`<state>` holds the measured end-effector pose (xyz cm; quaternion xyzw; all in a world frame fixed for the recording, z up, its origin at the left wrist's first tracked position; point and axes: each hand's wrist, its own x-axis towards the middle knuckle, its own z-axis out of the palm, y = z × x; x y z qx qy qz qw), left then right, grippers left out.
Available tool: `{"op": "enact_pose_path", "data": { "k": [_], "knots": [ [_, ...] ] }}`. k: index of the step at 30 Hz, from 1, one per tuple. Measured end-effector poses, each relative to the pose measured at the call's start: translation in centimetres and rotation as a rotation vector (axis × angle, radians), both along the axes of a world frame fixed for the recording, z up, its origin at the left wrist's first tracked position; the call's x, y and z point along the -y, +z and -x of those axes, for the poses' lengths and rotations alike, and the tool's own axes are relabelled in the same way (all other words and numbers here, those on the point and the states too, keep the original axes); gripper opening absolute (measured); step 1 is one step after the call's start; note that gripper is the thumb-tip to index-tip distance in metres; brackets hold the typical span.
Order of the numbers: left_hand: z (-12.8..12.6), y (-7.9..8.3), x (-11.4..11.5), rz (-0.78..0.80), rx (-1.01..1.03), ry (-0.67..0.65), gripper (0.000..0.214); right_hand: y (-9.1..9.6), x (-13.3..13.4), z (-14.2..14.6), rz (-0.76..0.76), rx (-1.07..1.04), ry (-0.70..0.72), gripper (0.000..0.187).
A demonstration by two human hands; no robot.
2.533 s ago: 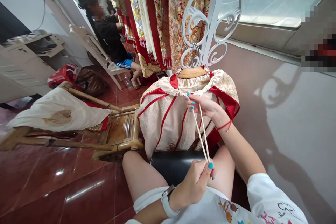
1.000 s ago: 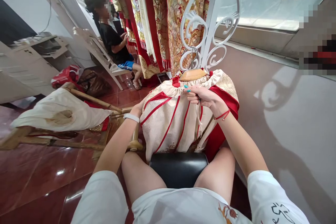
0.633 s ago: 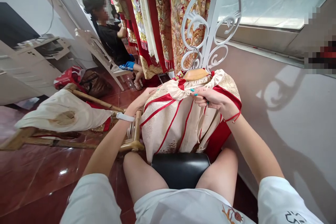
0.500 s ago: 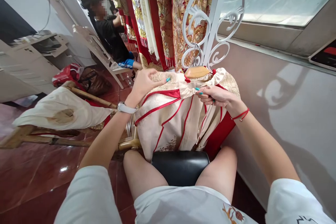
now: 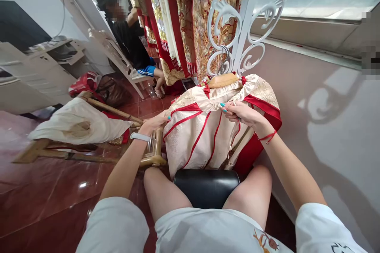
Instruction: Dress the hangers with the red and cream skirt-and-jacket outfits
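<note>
A cream garment with red piping point(image 5: 190, 140) hangs on a wooden hanger point(image 5: 224, 80) in front of me. Its gathered cream neckline point(image 5: 208, 102) puckers in small folds. At the front of that neckline, my right hand point(image 5: 243, 112) pinches the gathered edge between thumb and fingers. My left hand point(image 5: 156, 121) is out beside the garment's left side, away from the neckline. Its fingers are drawn together in a pinch; anything between them is too small to make out. A black cushion-like roll point(image 5: 207, 187) lies between my thighs, below the garment.
A white scrollwork stand point(image 5: 242, 23) rises behind the hanger. Embroidered red and gold garments point(image 5: 204, 19) hang beyond it. To the left are a bamboo chair point(image 5: 97, 106) with a white cloth point(image 5: 80, 120) and a seated person point(image 5: 127, 43). A wall point(image 5: 320, 99) borders my right side.
My left hand has moved down and left, from over the garment's shoulder to beside it. My right hand still grips the neckline. The view has shifted slightly.
</note>
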<state>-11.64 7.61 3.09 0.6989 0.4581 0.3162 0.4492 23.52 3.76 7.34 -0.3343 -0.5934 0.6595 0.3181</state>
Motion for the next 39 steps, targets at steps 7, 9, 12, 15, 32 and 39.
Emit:
{"op": "enact_pose_path", "data": {
  "k": [7, 9, 12, 15, 32, 39],
  "knots": [
    [-0.1, 6.6, 3.3, -0.224, -0.285, 0.115, 0.084, 0.1, 0.6, -1.3, 0.032, 0.061, -0.001, 0.043],
    [-0.3, 7.8, 4.2, -0.321, -0.36, 0.184, 0.07, 0.4, 0.8, -1.3, 0.029, 0.064, -0.004, 0.043],
    [-1.0, 7.7, 5.2, -0.516, -0.444, 0.344, 0.05, 0.9, 0.8, -0.6, -0.004, 0.041, -0.053, 0.041],
    [-2.5, 5.2, 5.8, -0.694, -0.475, 0.518, 0.04, 0.4, 0.8, 0.3, -0.032, 0.02, -0.124, 0.036],
    [-4.3, -1.7, -1.3, -0.608, -0.15, 0.812, 0.046, -3.7, -0.6, 7.7, 0.104, 0.094, -0.425, 0.032],
    [-3.5, -2.6, 0.9, -0.576, -0.014, 0.697, 0.068, -4.5, -0.4, 5.3, 0.105, 0.006, -0.351, 0.033]
  ]
}}
